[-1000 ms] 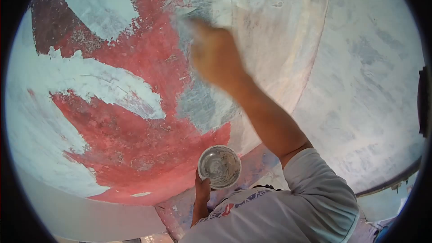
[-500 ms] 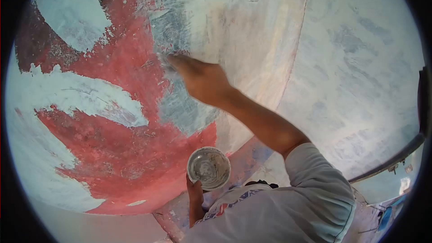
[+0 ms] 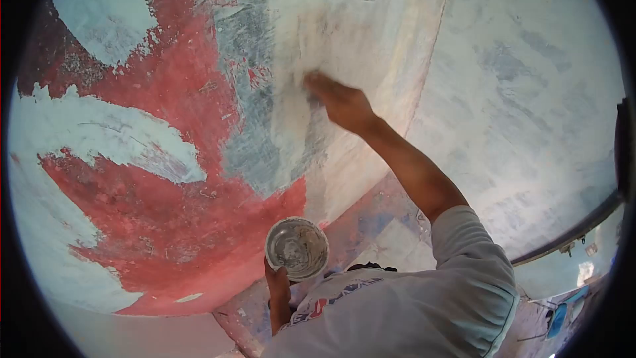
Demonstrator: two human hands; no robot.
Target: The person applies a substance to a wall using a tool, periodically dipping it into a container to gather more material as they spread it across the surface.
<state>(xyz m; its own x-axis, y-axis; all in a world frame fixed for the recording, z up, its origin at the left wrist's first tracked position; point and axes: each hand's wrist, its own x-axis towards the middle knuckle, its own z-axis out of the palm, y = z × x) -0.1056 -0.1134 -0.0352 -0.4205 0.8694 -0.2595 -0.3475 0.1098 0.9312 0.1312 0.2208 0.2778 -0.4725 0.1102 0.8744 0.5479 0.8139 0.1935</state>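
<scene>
Two hands are busy. The right hand (image 3: 341, 105) reaches up at centre frame with its fingertips laid against the hull (image 3: 517, 93). It is too blurred to tell whether the fingers are closed on a spreader or pressed flat and bare.

Just left of the fingertips lies a wet band of pale filler (image 3: 291, 119), and beyond that a thin grey smear (image 3: 245, 132) through which the old coat shows. Further left and lower, bare red paint (image 3: 165, 225) spreads across the frame between whitish patches.

The left hand (image 3: 277, 285), at lower centre, is clamped on the bottom edge of a small round tub (image 3: 297, 248). The tub's mouth is turned toward the camera and its walls are streaked grey-white. It is held close under the hull, above the white shirt (image 3: 411, 311).

To do this pass well, I judge that the pressure should stay even and the strokes long and overlapping. Each stroke is best feathered out over the grey smear so no ridge is left at the edge of the band. The tub should be kept level and near the work, so reloading takes only a short reach.
</scene>
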